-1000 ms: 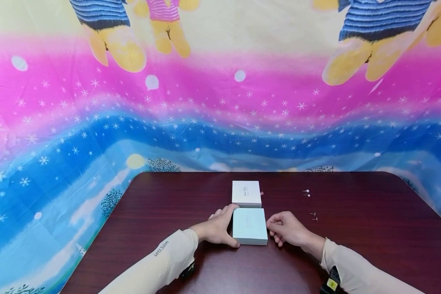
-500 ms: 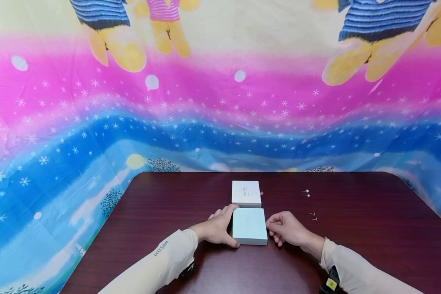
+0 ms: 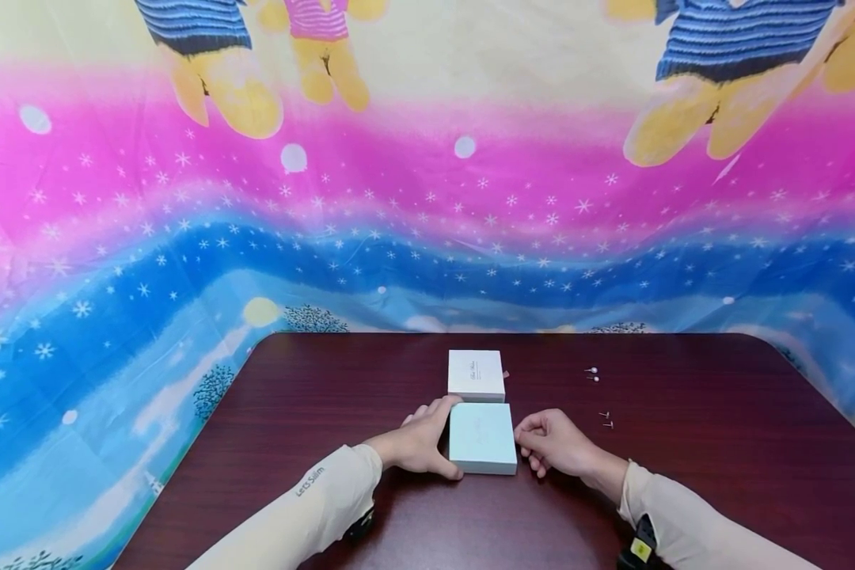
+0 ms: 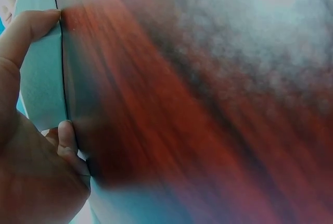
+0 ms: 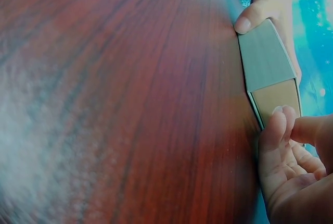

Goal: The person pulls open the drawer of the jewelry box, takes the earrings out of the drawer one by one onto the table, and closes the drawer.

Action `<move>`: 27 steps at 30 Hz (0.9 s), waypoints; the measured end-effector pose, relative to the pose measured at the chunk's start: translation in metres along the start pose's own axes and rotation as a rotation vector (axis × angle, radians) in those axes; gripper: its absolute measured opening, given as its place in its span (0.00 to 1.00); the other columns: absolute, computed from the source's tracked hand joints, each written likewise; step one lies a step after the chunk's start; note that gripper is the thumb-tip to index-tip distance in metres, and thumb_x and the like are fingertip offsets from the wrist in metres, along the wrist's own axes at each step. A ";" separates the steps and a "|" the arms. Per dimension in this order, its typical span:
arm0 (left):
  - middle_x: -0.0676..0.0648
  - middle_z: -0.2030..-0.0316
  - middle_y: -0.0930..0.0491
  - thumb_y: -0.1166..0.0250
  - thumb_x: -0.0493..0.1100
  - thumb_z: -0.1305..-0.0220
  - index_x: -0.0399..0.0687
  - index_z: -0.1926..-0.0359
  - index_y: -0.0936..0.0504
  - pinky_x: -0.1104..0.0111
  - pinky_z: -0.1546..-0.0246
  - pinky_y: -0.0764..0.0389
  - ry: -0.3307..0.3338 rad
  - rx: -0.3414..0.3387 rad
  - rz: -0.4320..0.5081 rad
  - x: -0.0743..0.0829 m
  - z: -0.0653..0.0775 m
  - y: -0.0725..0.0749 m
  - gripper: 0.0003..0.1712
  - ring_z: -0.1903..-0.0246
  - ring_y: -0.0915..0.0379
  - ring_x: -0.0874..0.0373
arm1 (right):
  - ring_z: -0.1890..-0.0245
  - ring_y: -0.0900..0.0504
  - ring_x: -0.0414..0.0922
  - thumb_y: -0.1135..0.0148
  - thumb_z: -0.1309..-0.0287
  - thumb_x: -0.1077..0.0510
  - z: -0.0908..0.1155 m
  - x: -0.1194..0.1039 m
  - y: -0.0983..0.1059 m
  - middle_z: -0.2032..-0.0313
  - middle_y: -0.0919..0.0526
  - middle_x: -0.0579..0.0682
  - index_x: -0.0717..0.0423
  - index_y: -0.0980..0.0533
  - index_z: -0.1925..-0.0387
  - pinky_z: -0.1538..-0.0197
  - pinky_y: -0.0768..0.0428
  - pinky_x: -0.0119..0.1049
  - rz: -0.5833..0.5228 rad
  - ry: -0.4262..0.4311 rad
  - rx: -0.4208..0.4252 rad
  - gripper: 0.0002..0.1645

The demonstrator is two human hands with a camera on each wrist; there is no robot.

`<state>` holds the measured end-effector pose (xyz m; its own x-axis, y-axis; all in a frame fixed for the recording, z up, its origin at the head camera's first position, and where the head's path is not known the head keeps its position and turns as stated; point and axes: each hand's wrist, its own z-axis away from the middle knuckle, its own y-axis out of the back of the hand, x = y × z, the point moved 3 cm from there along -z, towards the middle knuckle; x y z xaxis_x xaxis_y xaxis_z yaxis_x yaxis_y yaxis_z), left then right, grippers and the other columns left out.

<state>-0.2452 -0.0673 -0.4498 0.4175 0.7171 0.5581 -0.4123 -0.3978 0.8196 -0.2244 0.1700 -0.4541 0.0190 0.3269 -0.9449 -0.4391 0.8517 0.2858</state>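
A small pale green box [image 3: 482,438] lies flat on the dark red-brown table [image 3: 712,443] between both hands. My left hand [image 3: 420,442] grips its left side, thumb at the near edge and a finger at the far corner. At its right end my right hand [image 3: 552,442] has thumb and fingertips pressed together against it. In the right wrist view that end shows a tan face [image 5: 278,96], like a drawer's end. Whatever sits between the right fingertips is hidden. Behind it stands a white box [image 3: 474,372] with dark script and a small pinkish tab at its right.
To the right lie two pearl-headed earrings [image 3: 593,370], and nearer, two small metal stud earrings [image 3: 608,425]. A printed cloth backdrop [image 3: 427,198] hangs along the table's back and left edges.
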 end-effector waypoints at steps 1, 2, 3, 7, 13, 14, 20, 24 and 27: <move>0.48 0.36 0.32 0.19 0.53 0.59 0.53 0.25 0.46 0.64 0.48 0.36 -0.003 0.001 0.000 0.000 0.000 0.000 0.63 0.48 0.38 0.56 | 0.83 0.25 0.36 0.46 0.29 0.64 0.000 0.000 0.000 0.78 0.24 0.47 0.71 0.22 0.62 0.77 0.20 0.32 0.000 0.000 0.000 0.12; 0.48 0.36 0.32 0.19 0.53 0.59 0.53 0.25 0.46 0.64 0.48 0.36 -0.005 0.002 0.001 0.000 0.000 0.000 0.63 0.48 0.38 0.56 | 0.83 0.25 0.36 0.46 0.29 0.63 0.000 0.000 0.000 0.78 0.24 0.47 0.71 0.22 0.62 0.77 0.20 0.32 0.001 -0.001 0.001 0.12; 0.49 0.36 0.32 0.19 0.53 0.59 0.53 0.25 0.46 0.64 0.48 0.36 -0.009 0.004 0.001 0.000 0.001 0.000 0.63 0.48 0.38 0.56 | 0.83 0.25 0.36 0.46 0.29 0.63 0.000 0.000 0.000 0.78 0.24 0.47 0.71 0.22 0.62 0.77 0.20 0.32 0.000 -0.002 0.001 0.12; 0.50 0.37 0.32 0.19 0.54 0.58 0.55 0.25 0.46 0.64 0.48 0.37 -0.011 0.004 0.001 0.000 0.001 0.000 0.63 0.48 0.38 0.57 | 0.83 0.25 0.36 0.46 0.29 0.63 -0.001 0.000 0.000 0.78 0.24 0.47 0.71 0.22 0.61 0.76 0.20 0.32 -0.002 -0.005 0.000 0.12; 0.50 0.37 0.32 0.19 0.56 0.58 0.57 0.25 0.47 0.64 0.48 0.37 -0.018 0.008 0.005 -0.002 0.000 0.000 0.63 0.48 0.39 0.58 | 0.83 0.24 0.36 0.46 0.29 0.63 0.000 0.001 0.001 0.78 0.24 0.47 0.71 0.22 0.60 0.76 0.19 0.33 -0.007 -0.013 0.001 0.12; 0.51 0.37 0.32 0.19 0.56 0.58 0.57 0.25 0.47 0.64 0.48 0.37 -0.020 0.010 0.005 -0.002 0.000 -0.001 0.63 0.48 0.39 0.58 | 0.83 0.24 0.36 0.46 0.29 0.63 0.000 0.001 0.001 0.78 0.24 0.47 0.71 0.22 0.60 0.76 0.19 0.34 -0.007 -0.015 0.001 0.12; 0.50 0.36 0.32 0.18 0.57 0.59 0.58 0.25 0.46 0.63 0.46 0.36 -0.029 0.025 0.004 -0.003 0.000 -0.002 0.63 0.47 0.37 0.57 | 0.83 0.24 0.37 0.46 0.29 0.62 0.000 0.002 0.002 0.78 0.24 0.47 0.71 0.22 0.59 0.76 0.18 0.35 -0.009 -0.015 0.003 0.13; 0.50 0.36 0.32 0.18 0.57 0.59 0.58 0.25 0.46 0.62 0.45 0.36 -0.034 0.029 0.001 -0.004 0.000 -0.003 0.64 0.47 0.37 0.57 | 0.83 0.24 0.37 0.45 0.29 0.62 0.000 0.003 0.002 0.78 0.23 0.47 0.71 0.22 0.59 0.76 0.18 0.35 -0.014 -0.011 0.001 0.13; 0.50 0.35 0.33 0.18 0.58 0.58 0.59 0.25 0.47 0.61 0.44 0.36 -0.032 0.027 0.002 -0.004 0.001 -0.003 0.64 0.46 0.37 0.57 | 0.83 0.24 0.37 0.45 0.29 0.62 0.000 0.002 0.002 0.78 0.23 0.47 0.71 0.22 0.59 0.75 0.18 0.35 -0.017 -0.009 0.002 0.13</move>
<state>-0.2452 -0.0696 -0.4542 0.4430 0.6975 0.5632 -0.3915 -0.4146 0.8215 -0.2251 0.1725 -0.4557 0.0343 0.3159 -0.9482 -0.4373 0.8578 0.2700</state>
